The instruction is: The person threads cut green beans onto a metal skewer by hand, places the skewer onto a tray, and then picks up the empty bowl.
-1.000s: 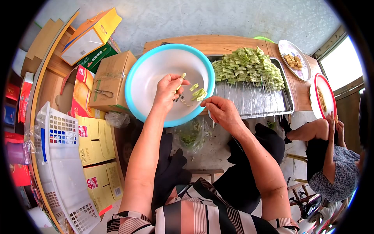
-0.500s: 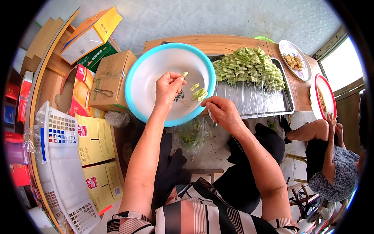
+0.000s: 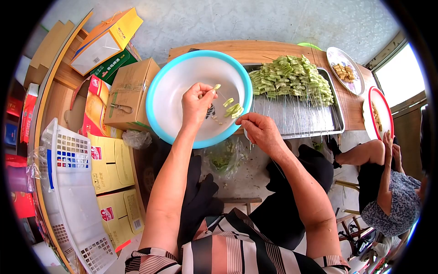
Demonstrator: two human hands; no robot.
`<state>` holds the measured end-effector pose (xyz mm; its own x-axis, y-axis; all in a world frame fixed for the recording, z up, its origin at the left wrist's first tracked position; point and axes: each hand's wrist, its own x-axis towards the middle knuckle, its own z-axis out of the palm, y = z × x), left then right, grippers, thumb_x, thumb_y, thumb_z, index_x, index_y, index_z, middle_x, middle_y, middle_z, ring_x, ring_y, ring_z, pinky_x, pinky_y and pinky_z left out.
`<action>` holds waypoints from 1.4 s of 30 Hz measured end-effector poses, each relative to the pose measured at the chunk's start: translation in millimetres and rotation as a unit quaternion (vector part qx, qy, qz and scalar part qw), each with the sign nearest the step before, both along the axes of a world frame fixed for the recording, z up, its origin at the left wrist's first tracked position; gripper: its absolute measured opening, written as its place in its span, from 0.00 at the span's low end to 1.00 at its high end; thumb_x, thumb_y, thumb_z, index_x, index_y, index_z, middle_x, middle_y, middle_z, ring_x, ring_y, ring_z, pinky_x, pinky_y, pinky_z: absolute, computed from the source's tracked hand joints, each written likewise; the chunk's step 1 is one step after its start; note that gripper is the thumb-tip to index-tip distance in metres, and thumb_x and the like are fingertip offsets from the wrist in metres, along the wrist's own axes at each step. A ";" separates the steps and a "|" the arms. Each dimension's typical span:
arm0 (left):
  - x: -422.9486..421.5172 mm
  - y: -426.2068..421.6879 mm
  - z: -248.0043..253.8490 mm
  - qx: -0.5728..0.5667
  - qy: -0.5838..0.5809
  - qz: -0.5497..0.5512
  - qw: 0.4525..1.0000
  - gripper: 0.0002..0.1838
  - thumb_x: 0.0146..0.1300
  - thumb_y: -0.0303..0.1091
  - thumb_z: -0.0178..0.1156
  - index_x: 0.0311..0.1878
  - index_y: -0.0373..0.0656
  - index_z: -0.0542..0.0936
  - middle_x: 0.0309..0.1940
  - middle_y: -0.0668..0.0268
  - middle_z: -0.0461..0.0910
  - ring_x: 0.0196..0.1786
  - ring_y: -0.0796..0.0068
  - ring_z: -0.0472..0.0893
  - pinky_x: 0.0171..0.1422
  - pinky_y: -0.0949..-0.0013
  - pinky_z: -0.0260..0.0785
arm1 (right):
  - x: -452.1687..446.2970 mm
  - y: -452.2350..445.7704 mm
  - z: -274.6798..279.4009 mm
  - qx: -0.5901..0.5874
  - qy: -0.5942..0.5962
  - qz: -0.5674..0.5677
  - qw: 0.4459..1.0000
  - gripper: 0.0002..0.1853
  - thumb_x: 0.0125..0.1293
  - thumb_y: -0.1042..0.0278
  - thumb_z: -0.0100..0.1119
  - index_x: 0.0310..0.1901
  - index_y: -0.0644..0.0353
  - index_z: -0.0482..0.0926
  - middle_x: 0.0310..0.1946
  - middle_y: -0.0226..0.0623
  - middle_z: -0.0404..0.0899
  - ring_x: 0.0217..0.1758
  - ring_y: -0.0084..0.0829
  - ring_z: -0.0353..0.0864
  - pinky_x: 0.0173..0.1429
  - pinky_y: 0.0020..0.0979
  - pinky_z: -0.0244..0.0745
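Over the white basin with a blue rim [image 3: 199, 55], my left hand [image 3: 196, 102] pinches a short piece of green bean [image 3: 216, 86]. My right hand [image 3: 259, 130] is closed at the basin's right edge on a thin skewer [image 3: 222, 97], which slants up toward the left hand and is hard to make out. A few cut green bean pieces [image 3: 234, 110] lie at the basin's right side, beside small loose bits. Right of the basin, a metal tray [image 3: 335, 116] bears a heap of skewered green beans [image 3: 292, 77], with thin skewer ends pointing toward me.
A plate [image 3: 335, 55] of brown cubes and a red-rimmed dish [image 3: 388, 114] stand at the right, near a seated person [image 3: 392, 201]. Cardboard boxes [image 3: 130, 91] and a white plastic basket [image 3: 68, 192] are at the left. A plastic bag with greens [image 3: 223, 160] lies below the basin.
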<state>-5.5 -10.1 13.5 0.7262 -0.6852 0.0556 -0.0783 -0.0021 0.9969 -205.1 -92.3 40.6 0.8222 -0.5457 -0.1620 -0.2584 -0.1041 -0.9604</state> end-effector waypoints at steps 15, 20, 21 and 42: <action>-0.7 3.3 7.5 0.028 -0.162 0.008 0.986 0.01 0.58 0.23 0.61 0.33 0.37 0.80 0.26 0.68 0.82 0.31 0.80 0.79 0.39 0.73 0.71 | -3.2 -4.4 4.2 0.037 0.010 0.002 0.999 0.11 0.70 0.69 0.50 0.42 0.65 0.82 0.16 0.24 0.67 0.19 0.15 0.64 0.24 0.23 0.61; -3.6 4.1 11.6 0.015 -0.190 0.008 0.982 0.01 0.58 0.23 0.61 0.33 0.37 0.79 0.25 0.67 0.82 0.30 0.79 0.79 0.38 0.72 0.71 | -3.6 -7.1 2.6 0.001 0.011 0.004 1.000 0.12 0.67 0.68 0.52 0.42 0.64 0.83 0.17 0.29 0.71 0.21 0.17 0.68 0.27 0.26 0.66; -5.0 4.4 12.7 0.040 -0.200 0.000 0.979 0.01 0.59 0.22 0.60 0.34 0.36 0.79 0.27 0.68 0.82 0.32 0.81 0.79 0.39 0.74 0.71 | -3.4 -6.6 3.8 0.010 0.014 0.002 1.000 0.12 0.67 0.68 0.52 0.42 0.64 0.83 0.18 0.29 0.72 0.21 0.17 0.68 0.27 0.26 0.66; 2.3 5.5 -6.2 -0.067 0.306 -0.140 0.939 0.15 0.65 0.25 0.57 0.54 0.35 0.75 0.43 0.62 0.80 0.42 0.77 0.78 0.36 0.77 0.68 | 4.5 -16.6 1.4 0.055 -0.031 -0.043 0.997 0.10 0.69 0.69 0.52 0.40 0.65 0.81 0.16 0.25 0.68 0.18 0.15 0.65 0.23 0.24 0.60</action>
